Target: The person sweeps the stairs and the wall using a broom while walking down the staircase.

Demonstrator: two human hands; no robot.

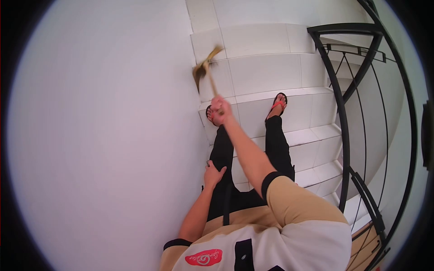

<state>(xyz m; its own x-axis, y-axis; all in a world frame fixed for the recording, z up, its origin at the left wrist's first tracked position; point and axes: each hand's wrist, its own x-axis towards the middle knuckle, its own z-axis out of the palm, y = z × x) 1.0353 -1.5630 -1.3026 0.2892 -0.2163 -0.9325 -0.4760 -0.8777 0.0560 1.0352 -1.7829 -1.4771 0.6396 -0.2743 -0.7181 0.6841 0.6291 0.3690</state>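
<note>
My right hand is wrapped round the light handle of a short hand broom. Its brownish-yellow bristles are blurred and lie against the white tiled stair, in the corner by the wall. Whether they press on the tread or the riser is hard to tell. My left hand rests on my left leg near the knee, thumb apart from the fingers, holding nothing.
White tiled steps run up ahead and down behind my sandalled feet. A plain white wall borders the left side. Along the right stands a black metal railing with thin bars.
</note>
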